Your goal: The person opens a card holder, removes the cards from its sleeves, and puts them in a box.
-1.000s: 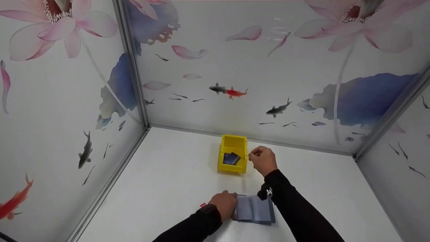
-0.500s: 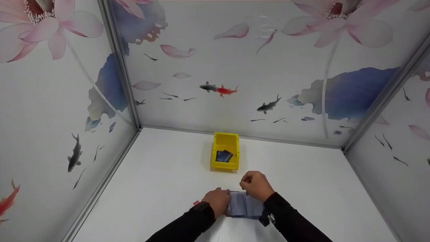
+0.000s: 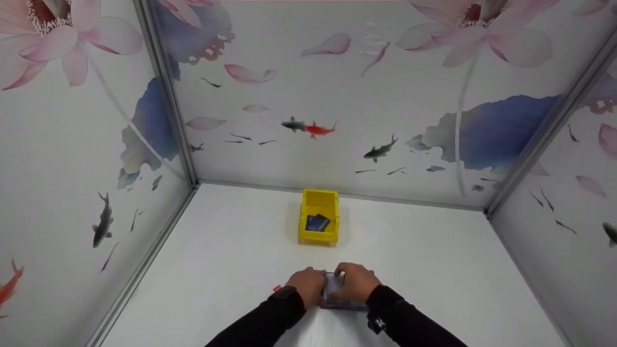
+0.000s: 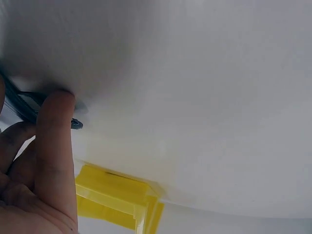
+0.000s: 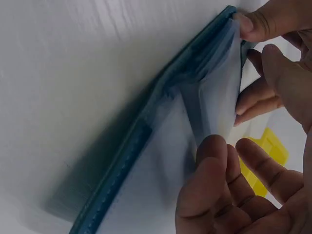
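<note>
A card holder booklet (image 3: 333, 283) with clear sleeves lies spread on the white table in the head view. My left hand (image 3: 307, 285) grips its left edge, the thumb pressing on the dark teal cover (image 5: 161, 80) in the right wrist view. Over the pages is my right hand (image 3: 357, 283); its thumb and index finger pinch a clear sleeve (image 5: 187, 114). Whether a card sits between those fingertips cannot be made out. In the left wrist view, the left hand's finger (image 4: 54, 156) lies along the booklet's dark edge (image 4: 18, 105).
Beyond the hands, near the back wall, stands a yellow bin (image 3: 320, 200) with several dark blue cards (image 3: 317, 222) inside. Printed panels (image 3: 270, 159) enclose the white tabletop (image 3: 424, 260) at the back and both sides.
From beside the yellow bin, my right hand has come down to the booklet and taken hold of a sleeve. My left hand keeps its grip on the left edge. The head view has shifted slightly.
</note>
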Tool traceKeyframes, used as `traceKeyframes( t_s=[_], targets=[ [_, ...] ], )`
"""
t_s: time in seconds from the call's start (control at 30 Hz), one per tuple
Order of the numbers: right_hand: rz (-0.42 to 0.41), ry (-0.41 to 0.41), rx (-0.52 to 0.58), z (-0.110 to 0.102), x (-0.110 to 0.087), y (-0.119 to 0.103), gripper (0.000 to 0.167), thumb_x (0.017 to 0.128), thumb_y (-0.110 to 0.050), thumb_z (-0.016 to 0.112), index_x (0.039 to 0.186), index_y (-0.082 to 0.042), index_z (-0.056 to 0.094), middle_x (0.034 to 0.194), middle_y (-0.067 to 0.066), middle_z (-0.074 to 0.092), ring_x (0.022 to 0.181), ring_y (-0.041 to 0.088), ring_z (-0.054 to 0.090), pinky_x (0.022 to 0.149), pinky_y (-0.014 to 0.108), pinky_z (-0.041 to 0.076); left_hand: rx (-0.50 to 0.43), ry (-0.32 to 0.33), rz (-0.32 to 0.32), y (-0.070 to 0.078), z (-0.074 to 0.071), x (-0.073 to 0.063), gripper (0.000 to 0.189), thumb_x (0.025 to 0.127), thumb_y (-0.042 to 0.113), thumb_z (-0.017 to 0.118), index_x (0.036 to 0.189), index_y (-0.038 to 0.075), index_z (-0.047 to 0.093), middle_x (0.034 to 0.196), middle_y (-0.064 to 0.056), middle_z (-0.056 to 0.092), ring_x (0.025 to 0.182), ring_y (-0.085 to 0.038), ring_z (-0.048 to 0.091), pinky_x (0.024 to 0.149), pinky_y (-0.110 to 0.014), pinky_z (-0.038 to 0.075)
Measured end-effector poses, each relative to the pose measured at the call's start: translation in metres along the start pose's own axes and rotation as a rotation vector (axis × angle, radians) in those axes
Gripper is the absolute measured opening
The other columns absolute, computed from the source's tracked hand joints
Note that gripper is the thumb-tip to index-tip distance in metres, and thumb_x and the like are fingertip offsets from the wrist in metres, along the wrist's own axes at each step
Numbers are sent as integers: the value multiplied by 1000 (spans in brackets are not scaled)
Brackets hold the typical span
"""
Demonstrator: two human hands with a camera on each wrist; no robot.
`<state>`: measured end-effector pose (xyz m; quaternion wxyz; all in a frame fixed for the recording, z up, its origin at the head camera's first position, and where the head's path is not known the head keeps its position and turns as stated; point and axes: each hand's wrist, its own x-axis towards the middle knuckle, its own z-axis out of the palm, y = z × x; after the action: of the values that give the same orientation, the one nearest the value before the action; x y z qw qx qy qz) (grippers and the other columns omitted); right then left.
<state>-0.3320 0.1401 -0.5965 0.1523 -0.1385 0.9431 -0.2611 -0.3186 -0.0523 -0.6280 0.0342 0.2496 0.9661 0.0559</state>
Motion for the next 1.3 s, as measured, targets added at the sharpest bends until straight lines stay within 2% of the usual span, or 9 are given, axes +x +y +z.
traceKeyframes(
  t_s=[0.2,0.33,0.47,0.6,0.73,0.9,1.07,1.13,1.3],
  targets=[
    [-6,15,-33,5,-1,4,69,79,-32,105,134,-12,71,125,10,79,106,25,70,99,59,58,-5,10,3,-1,3,2,33,88,34,99,112,16,86,128,3,84,90,-20,68,82,-35,61],
    [-37,20,6,6,1,11,74,80,-27,105,142,-9,70,135,16,78,119,30,72,108,62,58,-39,-35,-15,0,0,2,59,89,35,99,140,16,77,126,0,84,100,-22,73,91,-38,63],
    [-25,19,33,5,2,16,66,81,-22,104,137,-9,72,132,14,78,117,28,72,108,59,58,-60,-66,-47,2,-2,1,82,91,36,98,163,17,62,142,-2,81,119,-25,75,104,-42,63],
    [23,7,57,1,1,21,53,87,-20,100,130,-13,70,117,7,76,103,23,67,97,51,59,-37,-52,-19,2,-2,0,69,90,35,99,153,19,72,138,0,82,107,-23,74,95,-39,63],
    [78,9,143,-3,1,32,46,97,-35,91,130,-12,70,110,5,71,98,21,63,88,43,55,28,-48,14,3,-2,1,53,89,36,99,138,22,82,137,1,82,99,-22,72,89,-37,63],
    [110,63,239,-7,-1,44,47,102,-52,82,122,-10,78,106,6,75,91,19,66,77,35,54,61,-84,4,5,-5,1,55,93,38,96,143,24,80,145,2,79,108,-22,74,98,-38,64],
    [83,101,326,-10,-6,50,27,98,-22,84,120,-6,81,93,5,69,75,18,62,65,32,51,81,-88,4,6,-4,0,56,94,39,95,146,24,78,147,4,78,108,-20,72,99,-36,63],
    [71,118,330,-11,-7,52,28,94,-9,82,121,-5,81,87,5,61,69,18,57,62,31,49,94,-77,6,5,-2,0,57,92,40,96,145,24,79,147,5,78,107,-20,72,98,-35,63],
    [95,160,269,-12,-9,52,32,88,-2,83,120,-6,80,86,5,55,73,20,54,64,32,45,110,-61,16,5,-1,0,56,91,41,97,142,24,80,142,5,79,105,-19,73,95,-34,64]
  ],
)
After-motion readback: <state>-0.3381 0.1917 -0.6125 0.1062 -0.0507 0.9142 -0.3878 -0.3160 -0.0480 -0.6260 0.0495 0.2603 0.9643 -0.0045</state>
